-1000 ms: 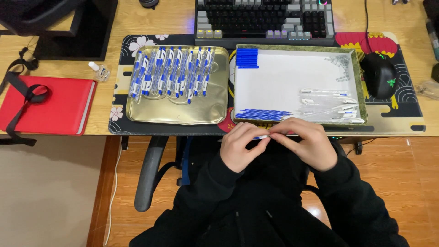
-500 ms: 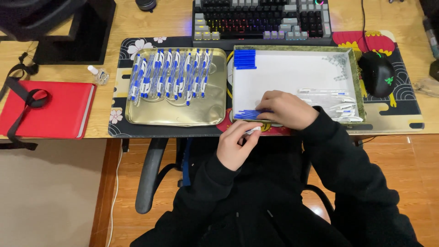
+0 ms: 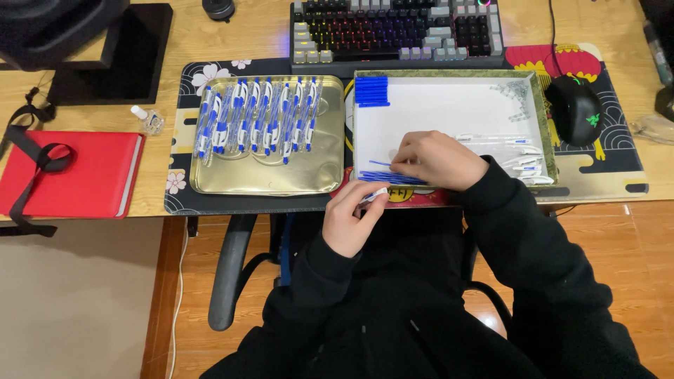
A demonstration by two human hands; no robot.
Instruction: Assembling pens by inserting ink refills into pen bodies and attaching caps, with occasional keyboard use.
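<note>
Blue refills [image 3: 393, 177] lie along the white tray's [image 3: 449, 105] near edge; my right hand [image 3: 435, 160] pinches one there, fingers closed. My left hand [image 3: 354, 217], off the desk's front edge, grips a pen barrel [image 3: 375, 194].

Desk's light wood [image 3: 210, 42]. Far middle there's a mechanical keyboard [image 3: 397, 28] with rainbow backlight, grey and black keys. Right of it sits a black mouse [image 3: 574, 109] with a green glow, resting on a big dark desk mat [image 3: 604, 168] that has a red pattern in the far right corner and white flowers on its left end. Far left is a black monitor stand [image 3: 112, 63]. Near that, a tiny clear bottle [image 3: 149, 121] with a white cap. On the left edge lies a red notebook [image 3: 77, 174] with a black strap [image 3: 31, 165] looped over it. Under the desk, a black office chair [image 3: 232, 274] on wood flooring.
</note>
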